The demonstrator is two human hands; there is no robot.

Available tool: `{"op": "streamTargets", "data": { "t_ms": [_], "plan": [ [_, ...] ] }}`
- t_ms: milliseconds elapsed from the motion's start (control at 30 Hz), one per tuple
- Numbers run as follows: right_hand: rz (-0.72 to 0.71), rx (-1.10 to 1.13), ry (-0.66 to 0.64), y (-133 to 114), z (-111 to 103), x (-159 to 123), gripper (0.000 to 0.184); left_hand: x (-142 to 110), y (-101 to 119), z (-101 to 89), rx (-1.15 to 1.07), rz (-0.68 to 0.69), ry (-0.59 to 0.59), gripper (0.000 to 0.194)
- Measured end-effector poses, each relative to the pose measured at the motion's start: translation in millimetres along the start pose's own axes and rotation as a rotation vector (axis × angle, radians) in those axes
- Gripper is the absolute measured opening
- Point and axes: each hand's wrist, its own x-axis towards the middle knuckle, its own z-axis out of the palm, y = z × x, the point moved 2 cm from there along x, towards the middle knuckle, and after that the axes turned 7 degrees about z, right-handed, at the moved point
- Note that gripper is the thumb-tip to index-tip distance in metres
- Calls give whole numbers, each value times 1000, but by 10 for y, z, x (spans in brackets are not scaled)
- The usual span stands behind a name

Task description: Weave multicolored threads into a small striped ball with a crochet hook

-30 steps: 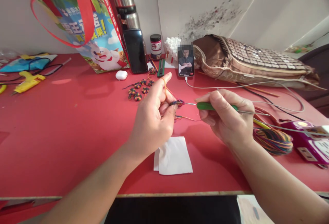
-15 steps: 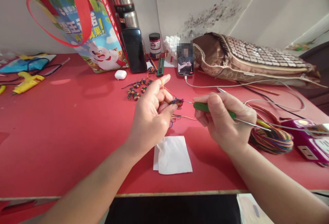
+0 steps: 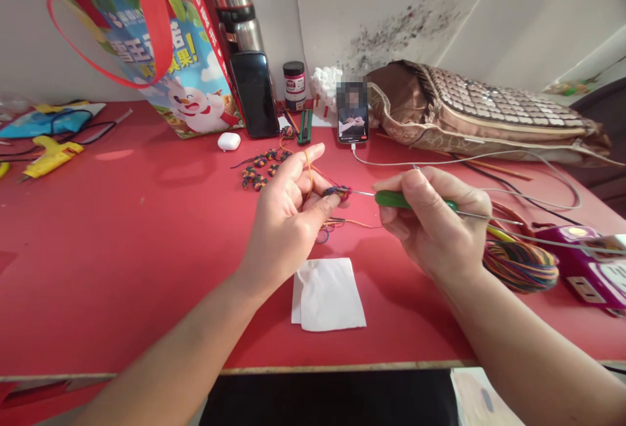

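Observation:
Between the thumb and fingers of my left hand (image 3: 288, 211) is a small multicoloured crochet piece (image 3: 337, 193). An orange strand of yarn (image 3: 309, 175) loops over that hand's raised index finger. My right hand (image 3: 437, 217) grips the green handle of a crochet hook (image 3: 392, 199); its thin metal shaft reaches left to the crochet piece, and a metal end sticks out behind the hand. Whether the hook's tip is inside a stitch I cannot tell. Loose yarn ends hang below the piece. Several small crocheted pieces (image 3: 259, 182) lie on the table behind my left hand.
On the red table (image 3: 147, 269) lies a folded white tissue (image 3: 332, 295). A yarn ball (image 3: 523, 266) and purple power strip (image 3: 581, 263) are at right. Behind stand a dark phone (image 3: 255, 96), a lit phone (image 3: 353, 119) and a shopping bag (image 3: 195, 80). A glue gun (image 3: 51, 155) lies left.
My right hand has shifted slightly to the right with the crochet hook, showing more shaft by the piece. My left hand and the crochet piece have barely moved.

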Motion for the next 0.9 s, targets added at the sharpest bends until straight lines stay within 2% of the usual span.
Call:
{"op": "streamTargets", "data": {
  "t_ms": [267,433,700,900],
  "plan": [
    [13,27,15,21,-12,-5,41,-5,-9,1,-3,-28,-1,59],
    [-4,18,8,18,-14,-19,40,-27,5,12,31,11,-40,57],
    [-32,32,9,6,-40,2,33,-31,20,13,51,48,-19,53],
    [-16,13,6,-3,-30,12,37,-19,23,16,6,23,-29,50]
  ]
}}
